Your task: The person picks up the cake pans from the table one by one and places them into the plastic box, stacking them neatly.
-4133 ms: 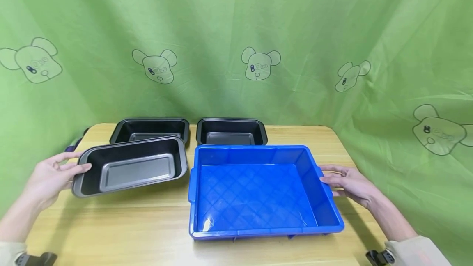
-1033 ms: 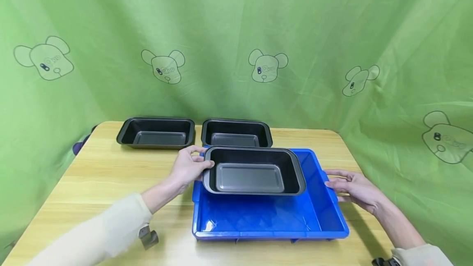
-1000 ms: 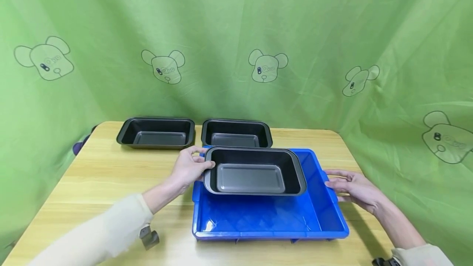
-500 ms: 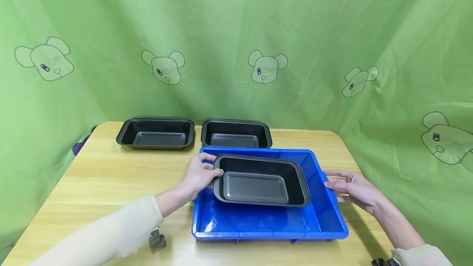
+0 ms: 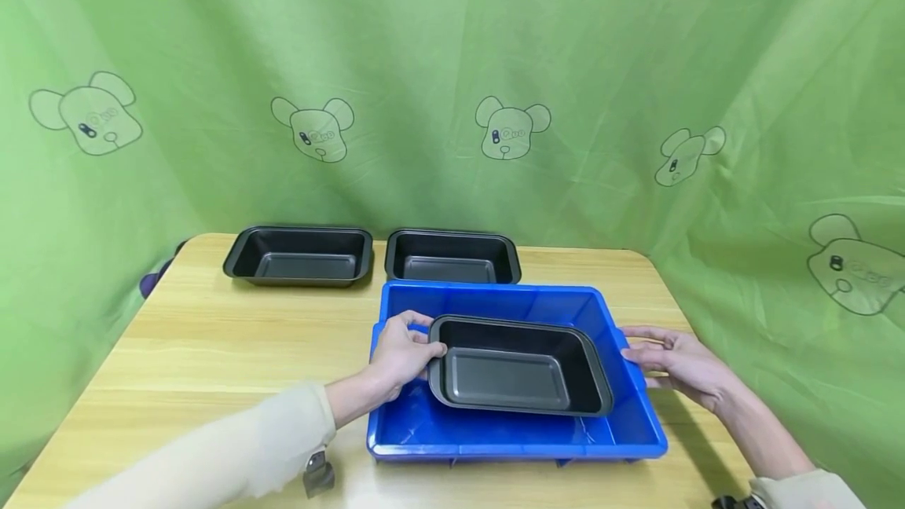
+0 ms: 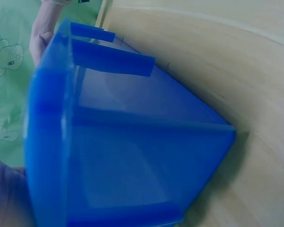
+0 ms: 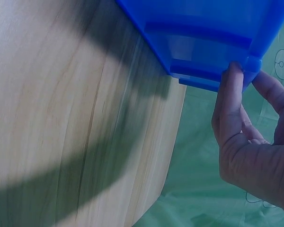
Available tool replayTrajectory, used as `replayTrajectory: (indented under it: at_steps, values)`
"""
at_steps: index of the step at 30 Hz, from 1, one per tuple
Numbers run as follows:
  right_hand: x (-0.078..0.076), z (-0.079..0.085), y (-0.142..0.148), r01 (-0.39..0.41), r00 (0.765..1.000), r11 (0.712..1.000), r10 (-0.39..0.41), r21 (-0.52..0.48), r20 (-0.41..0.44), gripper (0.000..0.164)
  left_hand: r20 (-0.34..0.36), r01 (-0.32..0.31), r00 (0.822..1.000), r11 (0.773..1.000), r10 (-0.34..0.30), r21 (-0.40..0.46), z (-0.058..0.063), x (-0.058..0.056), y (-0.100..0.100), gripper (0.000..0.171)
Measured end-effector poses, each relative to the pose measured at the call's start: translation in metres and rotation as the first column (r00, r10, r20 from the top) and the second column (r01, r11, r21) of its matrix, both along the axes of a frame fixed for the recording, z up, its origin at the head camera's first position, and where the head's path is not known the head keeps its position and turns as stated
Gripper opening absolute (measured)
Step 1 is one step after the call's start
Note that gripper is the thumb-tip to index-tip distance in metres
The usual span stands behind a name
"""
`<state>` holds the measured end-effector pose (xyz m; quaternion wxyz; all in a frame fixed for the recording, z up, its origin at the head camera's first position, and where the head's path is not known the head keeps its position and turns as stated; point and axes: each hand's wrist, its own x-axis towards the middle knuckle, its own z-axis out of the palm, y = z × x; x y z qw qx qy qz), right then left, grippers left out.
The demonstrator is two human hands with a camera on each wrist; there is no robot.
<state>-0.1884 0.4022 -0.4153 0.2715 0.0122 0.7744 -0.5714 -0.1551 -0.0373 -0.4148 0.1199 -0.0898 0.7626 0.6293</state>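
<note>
In the head view a black loaf pan (image 5: 505, 378) hangs tilted within the blue plastic bin (image 5: 516, 450), its right end lower than its left. My left hand (image 5: 401, 353) grips the pan's left end, thumb inside the rim and fingers behind it. On the bin's right side, my right hand (image 5: 675, 360) pinches the handle rim between thumb and fingers. The right wrist view shows those fingers (image 7: 232, 99) against the outer wall of the bin (image 7: 199, 42). In the left wrist view the bin's outer side (image 6: 128, 161) fills the middle, and the pan is hidden.
Two more black loaf pans stand at the table's back edge, one pan (image 5: 304, 264) on the left and another pan (image 5: 452, 258) right behind the bin. The wooden table (image 5: 212, 344) ends at a green curtain (image 5: 417, 61) printed with mouse faces.
My left hand has carried the loaf pan from the table's left side to over the bin, then lowered it toward the front right into the bin. My right hand stays on the bin's rim.
</note>
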Motion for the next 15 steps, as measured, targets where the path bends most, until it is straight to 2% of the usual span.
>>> replayTrajectory:
  at_steps: [15]
  values:
    - [-0.001,-0.003,0.001,0.001,1.000,1.000,-0.001,-0.015,-0.002,0.057,0.045,-0.011,0.999,0.996,0.008,0.087,-0.011,-0.002,0.010,0.039]
